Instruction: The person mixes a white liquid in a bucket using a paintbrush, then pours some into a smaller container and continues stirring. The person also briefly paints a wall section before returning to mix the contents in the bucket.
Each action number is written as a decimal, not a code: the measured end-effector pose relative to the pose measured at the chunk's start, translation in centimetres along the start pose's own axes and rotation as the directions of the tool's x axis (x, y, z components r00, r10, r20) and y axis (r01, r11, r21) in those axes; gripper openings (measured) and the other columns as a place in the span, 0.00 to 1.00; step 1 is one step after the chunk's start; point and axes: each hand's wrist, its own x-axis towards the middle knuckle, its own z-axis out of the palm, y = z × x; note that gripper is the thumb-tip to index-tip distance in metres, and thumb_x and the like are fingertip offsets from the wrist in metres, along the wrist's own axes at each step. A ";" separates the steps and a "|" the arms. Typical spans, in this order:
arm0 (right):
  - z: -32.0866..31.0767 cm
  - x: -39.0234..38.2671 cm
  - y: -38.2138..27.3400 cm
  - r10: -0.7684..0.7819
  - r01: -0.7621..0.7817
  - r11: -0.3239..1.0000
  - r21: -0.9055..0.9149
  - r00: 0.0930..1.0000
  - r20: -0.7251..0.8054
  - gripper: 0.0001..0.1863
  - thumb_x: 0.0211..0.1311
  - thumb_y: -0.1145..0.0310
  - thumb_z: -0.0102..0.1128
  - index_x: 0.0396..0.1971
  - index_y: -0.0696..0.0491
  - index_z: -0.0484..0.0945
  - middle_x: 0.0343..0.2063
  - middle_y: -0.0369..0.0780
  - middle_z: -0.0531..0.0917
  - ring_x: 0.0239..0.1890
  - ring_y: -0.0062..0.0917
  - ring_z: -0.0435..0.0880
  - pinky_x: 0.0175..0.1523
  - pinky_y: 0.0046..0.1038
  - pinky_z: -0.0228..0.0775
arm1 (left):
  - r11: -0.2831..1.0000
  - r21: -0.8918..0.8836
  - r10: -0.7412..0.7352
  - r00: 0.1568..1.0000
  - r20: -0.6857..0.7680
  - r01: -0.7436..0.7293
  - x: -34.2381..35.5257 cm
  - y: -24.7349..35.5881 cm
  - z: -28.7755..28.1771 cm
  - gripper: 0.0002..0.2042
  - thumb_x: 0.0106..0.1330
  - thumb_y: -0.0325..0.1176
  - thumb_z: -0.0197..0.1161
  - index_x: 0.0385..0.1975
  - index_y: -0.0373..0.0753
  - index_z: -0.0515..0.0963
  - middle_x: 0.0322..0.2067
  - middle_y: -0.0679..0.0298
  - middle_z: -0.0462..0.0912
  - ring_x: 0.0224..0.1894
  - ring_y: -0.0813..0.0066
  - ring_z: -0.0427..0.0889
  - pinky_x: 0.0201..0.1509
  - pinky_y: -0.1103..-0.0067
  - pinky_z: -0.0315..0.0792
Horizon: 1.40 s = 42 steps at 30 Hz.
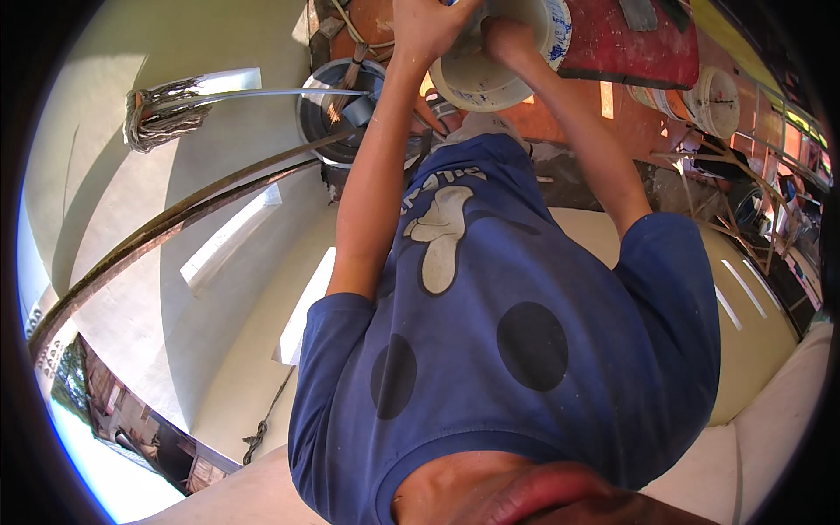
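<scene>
A pale, scuffed bucket (477, 94) with blue paint marks is tilted at the top of the head view. Against its left side is my left hand (430, 28); the upper edge cuts off most of its fingers. My right hand (507, 39) reaches into the bucket's mouth, and its fingers are hidden inside. Whether either hand grips anything cannot be seen.
Left of my forearms stands a dark tub (319, 149) with a brush (350, 74) and long poles (188, 206) leaning from it. A stringy mop head (166, 114) lies by the pale wall. Rightward are a red container (626, 52) and a tipped white bucket (717, 103).
</scene>
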 end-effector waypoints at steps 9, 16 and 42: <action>-8.4 -4.3 -3.4 -0.197 -0.089 0.634 0.769 0.942 0.271 0.19 0.72 0.56 0.50 0.37 0.57 0.83 0.22 0.32 0.78 0.24 0.15 0.69 0.31 0.20 0.65 | 0.897 -0.376 -0.323 0.924 -0.205 0.231 -2.6 -3.5 -2.7 0.22 0.61 0.48 0.69 0.13 0.39 0.72 0.14 0.77 0.65 0.20 0.89 0.60 0.24 0.85 0.55; -17.7 -9.3 -8.1 -0.348 -0.231 0.388 0.892 0.860 0.374 0.18 0.75 0.59 0.45 0.31 0.55 0.77 0.19 0.27 0.67 0.22 0.11 0.62 0.28 0.17 0.54 | 0.686 -0.725 -0.579 0.651 -0.490 0.064 -11.6 -9.2 -10.7 0.22 0.68 0.44 0.63 0.13 0.42 0.69 0.16 0.77 0.69 0.19 0.90 0.61 0.23 0.86 0.58; -16.1 -23.7 -80.1 -0.790 0.211 -0.467 0.859 0.338 -0.512 0.14 0.68 0.70 0.50 0.46 0.62 0.61 0.28 0.58 0.79 0.32 0.53 0.80 0.36 0.47 0.72 | 0.770 -0.636 -0.517 -0.634 -0.575 -0.051 -42.9 -9.8 -13.0 0.17 0.72 0.46 0.58 0.29 0.37 0.79 0.26 0.70 0.78 0.28 0.86 0.72 0.32 0.84 0.68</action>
